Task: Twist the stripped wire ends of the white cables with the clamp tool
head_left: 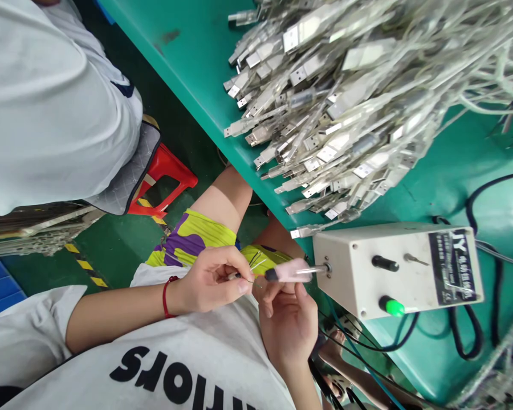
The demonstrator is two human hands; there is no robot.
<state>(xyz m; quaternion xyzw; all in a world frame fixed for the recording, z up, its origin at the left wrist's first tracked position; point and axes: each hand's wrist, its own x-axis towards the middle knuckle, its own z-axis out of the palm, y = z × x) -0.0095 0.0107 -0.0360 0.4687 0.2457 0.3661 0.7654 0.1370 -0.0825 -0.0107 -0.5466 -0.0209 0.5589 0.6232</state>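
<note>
My left hand [216, 279], with a red cord at the wrist, pinches thin wires [251, 280] between thumb and fingertips. A few white and dark wire ends stick out above its fingers. Just right of them is the black tip of a clear, pinkish spindle head [288, 270] on a metal shaft. My right hand [288, 319] is curled below and behind this head, thumb raised; what its fingers hold, if anything, is hidden. The shaft enters a beige machine box [393, 270] with a black switch and a lit green one.
A large pile of clear cables with USB plugs [325, 114] lies on the green table [188, 51]. Black cords [470, 336] run behind the box. At left, another person [55, 108] sits on a red stool [165, 179]. More cables [500, 364] lie at lower right.
</note>
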